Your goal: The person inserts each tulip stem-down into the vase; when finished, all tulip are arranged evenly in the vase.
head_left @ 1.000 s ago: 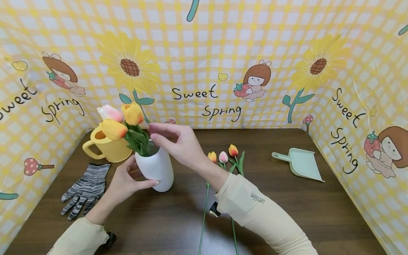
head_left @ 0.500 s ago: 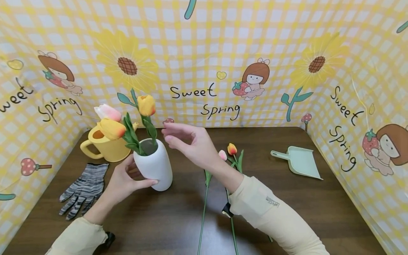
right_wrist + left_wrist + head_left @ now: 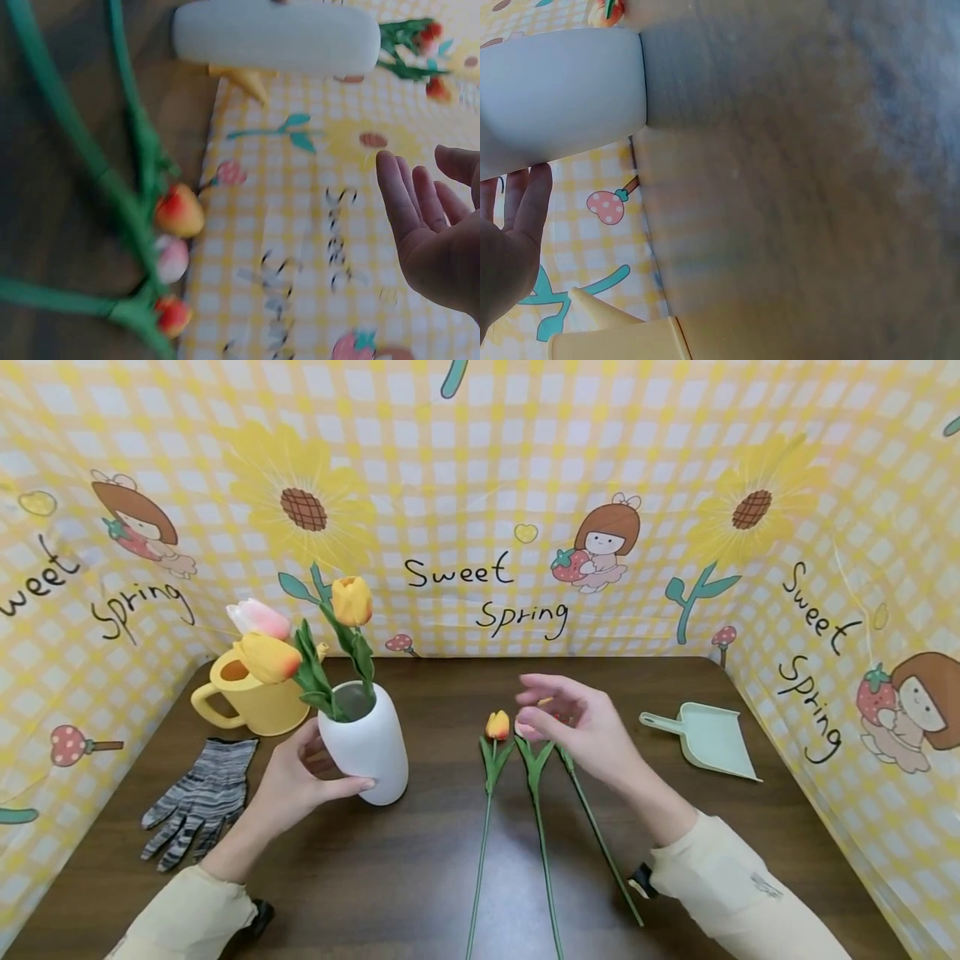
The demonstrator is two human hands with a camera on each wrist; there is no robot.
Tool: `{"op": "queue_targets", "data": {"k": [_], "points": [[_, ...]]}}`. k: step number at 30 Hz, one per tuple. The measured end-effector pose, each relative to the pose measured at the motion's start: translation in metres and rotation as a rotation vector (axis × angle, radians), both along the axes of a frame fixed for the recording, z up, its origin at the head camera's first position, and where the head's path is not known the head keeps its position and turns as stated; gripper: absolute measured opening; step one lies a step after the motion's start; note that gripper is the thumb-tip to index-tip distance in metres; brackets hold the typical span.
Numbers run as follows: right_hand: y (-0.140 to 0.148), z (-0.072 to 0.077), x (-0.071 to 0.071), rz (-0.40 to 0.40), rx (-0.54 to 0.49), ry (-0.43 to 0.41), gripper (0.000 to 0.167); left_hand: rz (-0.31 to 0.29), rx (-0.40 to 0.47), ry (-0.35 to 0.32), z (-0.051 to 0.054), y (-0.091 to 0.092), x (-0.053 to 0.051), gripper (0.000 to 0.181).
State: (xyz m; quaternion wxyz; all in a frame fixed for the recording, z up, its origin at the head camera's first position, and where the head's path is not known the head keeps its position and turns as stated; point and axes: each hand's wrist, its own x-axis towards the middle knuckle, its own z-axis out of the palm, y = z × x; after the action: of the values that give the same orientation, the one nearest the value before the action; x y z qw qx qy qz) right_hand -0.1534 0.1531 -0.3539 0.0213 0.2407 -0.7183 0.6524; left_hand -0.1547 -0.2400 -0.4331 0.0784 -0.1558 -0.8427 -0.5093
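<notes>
My left hand grips the white vase low on its left side, thumb across the front. In the vase stand a yellow tulip, an orange-yellow tulip and a pink-white tulip. My right hand, fingers loosely bent and holding nothing, hovers over the heads of three tulips lying on the table. Of these, the left one shows its whole head; the other two heads are partly hidden by the hand. In the right wrist view the right hand is off the vase.
A yellow watering can stands behind the left hand, with a grey striped glove in front of it. A pale green dustpan lies at the right of the brown table. Patterned cloth rises behind and beside the table.
My right hand has moved from the vase's mouth rightward to above the lying tulips. The yellow tulip, near the others before, now leans apart toward the vase's right side. The left hand keeps its grip.
</notes>
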Motion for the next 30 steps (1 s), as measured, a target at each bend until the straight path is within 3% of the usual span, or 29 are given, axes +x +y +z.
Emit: {"op": "queue_targets", "data": {"k": [9, 14, 21, 25, 30], "points": [[0.066, -0.050, 0.019, -0.124, 0.125, -0.158, 0.049, -0.001, 0.012, 0.004, -0.001, -0.004, 0.000, 0.083], [0.093, -0.074, 0.027, -0.131, 0.146, -0.241, 0.054, -0.011, 0.017, 0.004, -0.003, -0.003, -0.002, 0.082], [0.117, -0.087, 0.033, -0.090, 0.177, -0.333, 0.065, -0.022, 0.028, -0.003, -0.004, 0.001, -0.001, 0.083], [0.121, -0.090, 0.033, -0.052, 0.212, -0.441, 0.074, -0.027, 0.025, 0.003, -0.002, 0.000, -0.001, 0.084], [0.121, -0.095, 0.028, 0.007, 0.278, -0.493, 0.075, -0.022, 0.018, 0.010, 0.000, -0.002, -0.001, 0.085]]}}
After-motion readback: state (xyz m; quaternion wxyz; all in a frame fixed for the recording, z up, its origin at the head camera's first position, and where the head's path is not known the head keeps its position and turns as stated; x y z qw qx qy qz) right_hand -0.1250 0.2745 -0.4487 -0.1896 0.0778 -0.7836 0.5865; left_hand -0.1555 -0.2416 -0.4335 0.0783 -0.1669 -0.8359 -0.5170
